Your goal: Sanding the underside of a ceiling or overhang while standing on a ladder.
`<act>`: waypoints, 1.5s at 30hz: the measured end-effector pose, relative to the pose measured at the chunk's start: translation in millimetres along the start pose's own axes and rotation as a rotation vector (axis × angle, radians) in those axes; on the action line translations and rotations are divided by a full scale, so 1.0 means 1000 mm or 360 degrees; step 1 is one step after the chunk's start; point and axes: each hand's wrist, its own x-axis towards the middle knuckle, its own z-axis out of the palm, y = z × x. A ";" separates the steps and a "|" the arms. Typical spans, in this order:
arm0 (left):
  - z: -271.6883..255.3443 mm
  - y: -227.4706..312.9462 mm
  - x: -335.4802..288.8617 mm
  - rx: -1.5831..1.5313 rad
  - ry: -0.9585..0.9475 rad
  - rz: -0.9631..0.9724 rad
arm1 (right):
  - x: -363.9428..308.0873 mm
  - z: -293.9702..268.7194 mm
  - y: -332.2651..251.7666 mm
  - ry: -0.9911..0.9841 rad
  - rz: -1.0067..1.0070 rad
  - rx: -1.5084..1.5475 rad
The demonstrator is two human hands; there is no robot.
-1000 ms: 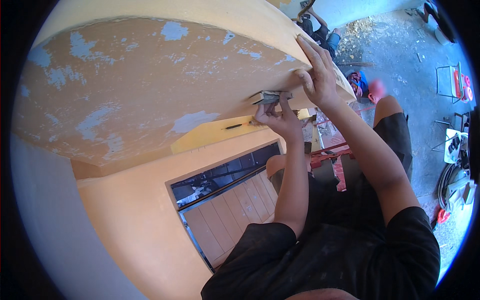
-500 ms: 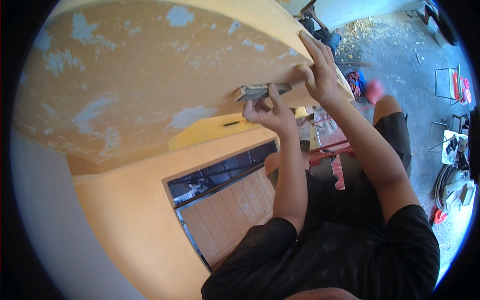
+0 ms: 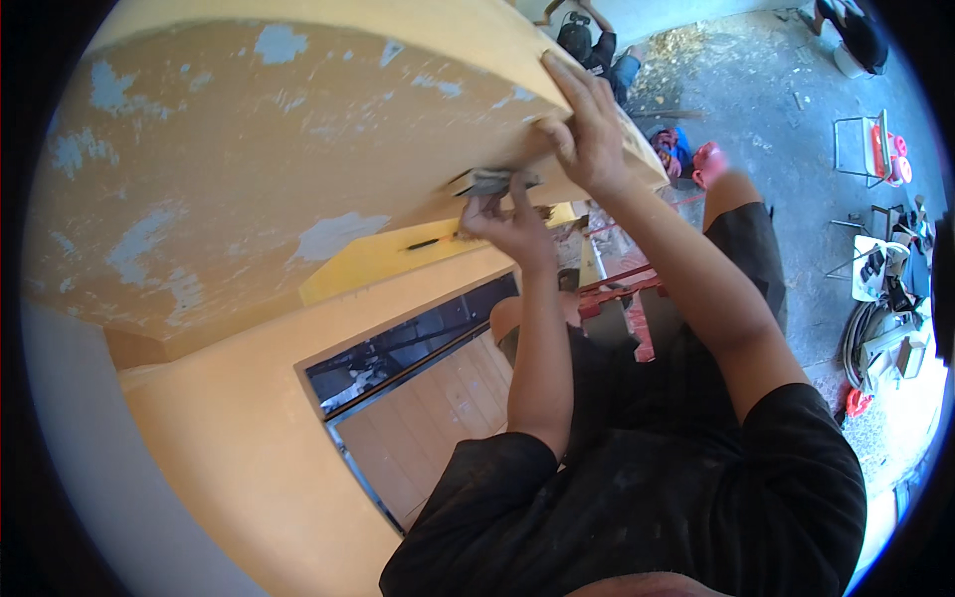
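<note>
A flat grey block [image 3: 491, 181], which looks like a sanding block, lies against the tan underside of a beam [image 3: 298, 149] marked with pale bare patches. My left hand [image 3: 509, 227] pinches it from below, thumb and fingers closed along its sides. Farther right, my right hand [image 3: 589, 129] rests on the beam's edge. Its fingers stretch along the upper face and its thumb is apart, touching the underside. The block's face against the surface is hidden, and its right end is slightly blurred.
Below my legs is red metal framework [image 3: 612, 294]. A doorway with a wooden panel [image 3: 428, 428] stands at lower left. On the floor far below, a co-worker [image 3: 587, 45] crouches near debris; another person [image 3: 860, 35] is at upper right. A folding chair [image 3: 863, 147] and coiled hose [image 3: 858, 343] lie right.
The whole view has shifted, so the scene sits farther left. Against the pale patches, the block has slid slightly right with my left hand. My right hand stays on the beam's edge.
</note>
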 end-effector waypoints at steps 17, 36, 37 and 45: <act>-0.007 0.014 0.004 -0.0065 0.0072 -0.0016 | -0.001 -0.001 0.003 0.0032 0.0024 0.0028; -0.013 0.033 0.033 -0.0086 0.0278 0.0290 | 0.001 0.001 0.001 0.0070 0.0043 0.0058; -0.013 0.021 0.025 -0.0088 0.0286 0.0308 | -0.002 0.003 0.002 0.0066 0.0032 0.0062; -0.011 0.053 0.039 -0.0020 0.0308 0.0270 | 0.002 0.003 0.004 0.0098 0.0013 0.0026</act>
